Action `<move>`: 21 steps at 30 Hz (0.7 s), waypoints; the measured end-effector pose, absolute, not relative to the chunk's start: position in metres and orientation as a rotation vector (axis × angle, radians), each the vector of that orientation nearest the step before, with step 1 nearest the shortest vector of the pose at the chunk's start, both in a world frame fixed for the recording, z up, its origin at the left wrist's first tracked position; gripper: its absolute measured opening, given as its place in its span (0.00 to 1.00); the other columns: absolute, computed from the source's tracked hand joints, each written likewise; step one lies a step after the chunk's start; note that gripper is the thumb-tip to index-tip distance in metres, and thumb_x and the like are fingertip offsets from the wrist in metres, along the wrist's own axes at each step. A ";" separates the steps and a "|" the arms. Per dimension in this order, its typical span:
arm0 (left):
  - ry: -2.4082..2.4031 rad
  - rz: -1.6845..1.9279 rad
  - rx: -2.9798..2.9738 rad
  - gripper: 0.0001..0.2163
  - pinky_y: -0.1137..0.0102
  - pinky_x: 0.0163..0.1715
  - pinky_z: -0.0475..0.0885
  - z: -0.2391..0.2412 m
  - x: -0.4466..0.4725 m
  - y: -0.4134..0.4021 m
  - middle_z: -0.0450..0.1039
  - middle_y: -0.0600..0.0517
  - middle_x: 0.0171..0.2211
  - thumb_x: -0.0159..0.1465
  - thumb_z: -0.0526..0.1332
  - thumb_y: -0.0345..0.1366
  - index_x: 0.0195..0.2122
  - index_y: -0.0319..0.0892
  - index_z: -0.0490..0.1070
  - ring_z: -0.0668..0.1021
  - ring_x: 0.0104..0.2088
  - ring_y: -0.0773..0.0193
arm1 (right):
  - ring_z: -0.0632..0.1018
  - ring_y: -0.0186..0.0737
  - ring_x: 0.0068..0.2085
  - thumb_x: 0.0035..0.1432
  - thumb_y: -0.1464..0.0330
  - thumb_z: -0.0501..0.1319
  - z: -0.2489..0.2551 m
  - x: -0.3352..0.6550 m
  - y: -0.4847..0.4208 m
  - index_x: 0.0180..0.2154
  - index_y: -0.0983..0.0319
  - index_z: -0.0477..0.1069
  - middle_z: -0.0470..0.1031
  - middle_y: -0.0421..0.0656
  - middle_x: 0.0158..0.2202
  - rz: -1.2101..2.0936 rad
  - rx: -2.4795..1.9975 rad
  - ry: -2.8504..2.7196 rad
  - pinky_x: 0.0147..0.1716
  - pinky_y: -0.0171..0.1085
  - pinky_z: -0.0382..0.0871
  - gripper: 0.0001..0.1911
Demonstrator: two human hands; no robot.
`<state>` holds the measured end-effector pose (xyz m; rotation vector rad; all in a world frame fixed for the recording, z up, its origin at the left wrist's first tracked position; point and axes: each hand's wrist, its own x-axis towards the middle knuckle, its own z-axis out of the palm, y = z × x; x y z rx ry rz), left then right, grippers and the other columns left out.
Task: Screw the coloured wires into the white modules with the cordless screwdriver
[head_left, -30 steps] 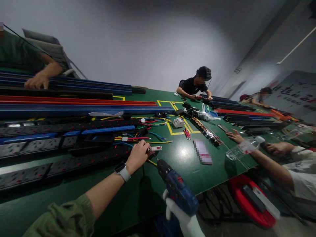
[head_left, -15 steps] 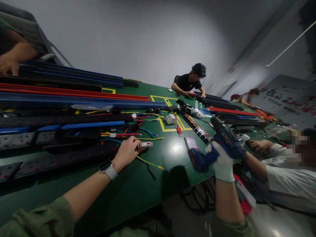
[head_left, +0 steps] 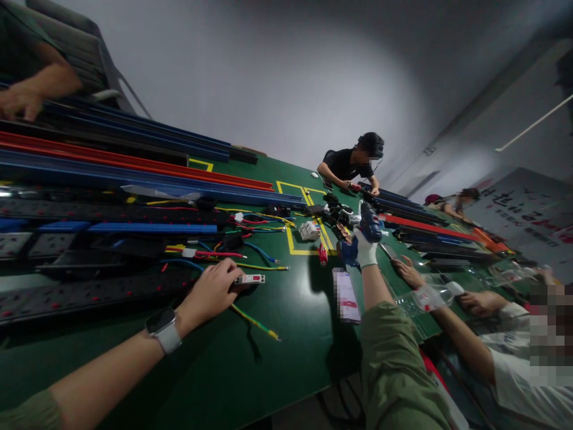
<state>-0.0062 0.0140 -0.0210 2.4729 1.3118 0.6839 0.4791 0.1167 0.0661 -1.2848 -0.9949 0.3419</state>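
Observation:
My left hand [head_left: 210, 294], bare with a watch on the wrist, has its fingers closed around a small white circuit breaker [head_left: 251, 279] with a red switch. It rests low over the green table, beside wires with crimped ends. A green-yellow wire [head_left: 257, 321] sticks out below it. My right hand [head_left: 367, 249], in a white glove, is wrapped around the grip of a blue cordless drill [head_left: 370, 222] above the far part of the table. A phone [head_left: 344, 297] lies nearer to me. A cluster of white breakers [head_left: 308, 231] and a red-handled item [head_left: 322, 255] sit left of the drill.
Black socket strips [head_left: 102, 289] and long blue and orange channels [head_left: 134, 164] fill the left side. A plastic bottle [head_left: 432, 297] lies near a co-worker's hands [head_left: 409, 273] at the right. Another person [head_left: 351, 161] works across the table.
My right hand has carried the drill forward, away from me, uncovering the phone. My left hand still holds the breaker, slightly lower and further left in the view.

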 end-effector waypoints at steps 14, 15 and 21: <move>1.311 0.647 2.438 0.14 0.57 0.47 0.69 -0.018 -0.007 0.013 0.71 0.46 0.47 0.61 0.60 0.29 0.46 0.48 0.76 0.75 0.46 0.52 | 0.74 0.36 0.23 0.46 0.58 0.70 0.034 0.496 0.130 0.34 0.63 0.76 0.75 0.38 0.24 0.423 -1.388 -0.988 0.28 0.38 0.74 0.17; 1.305 0.651 2.435 0.14 0.57 0.47 0.68 -0.018 -0.007 0.013 0.71 0.47 0.47 0.61 0.60 0.29 0.47 0.48 0.76 0.75 0.46 0.52 | 0.75 0.37 0.24 0.45 0.58 0.70 0.036 0.495 0.127 0.34 0.63 0.76 0.76 0.39 0.24 0.423 -1.407 -0.995 0.30 0.39 0.75 0.17; 1.288 0.716 2.423 0.12 0.56 0.49 0.67 -0.021 -0.007 0.013 0.72 0.48 0.46 0.65 0.59 0.33 0.47 0.51 0.78 0.75 0.47 0.53 | 0.81 0.51 0.44 0.47 0.60 0.69 0.044 0.487 0.086 0.45 0.64 0.77 0.82 0.49 0.41 0.360 -1.550 -1.061 0.47 0.51 0.74 0.24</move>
